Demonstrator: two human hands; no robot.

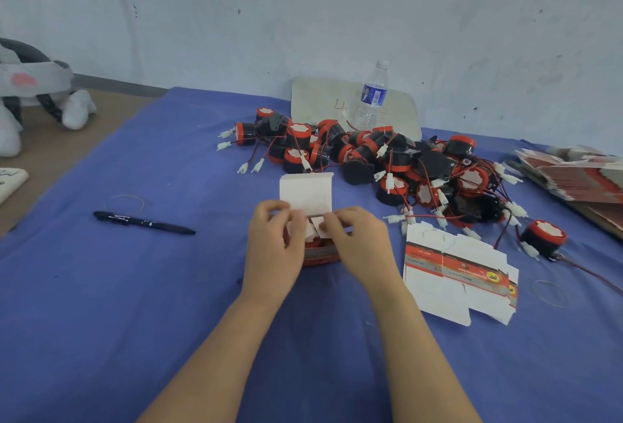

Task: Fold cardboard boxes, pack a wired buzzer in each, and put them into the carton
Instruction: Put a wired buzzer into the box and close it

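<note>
Left hand (274, 240): fingers curled over the left end of the box (320, 255), gripping it at its open top.
Right hand (357, 240): fingertips pinch a small white side flap (318, 225) at the box's right end.
Box: red, standing on the blue cloth (101, 304) between the two sets of fingers; its white lid flap (305, 193) stands upright just beyond the fingertips.
Box contents: hidden by the fingers, cannot tell.
Buzzers (371, 156): a tangled heap beyond the fingers and to their right.
Flat blank (455, 271): lies just right of the right fingers.
Pen (143, 222): well left of the left fingers.
Water bottle (372, 95): upright, far beyond the fingers, behind the heap.
</note>
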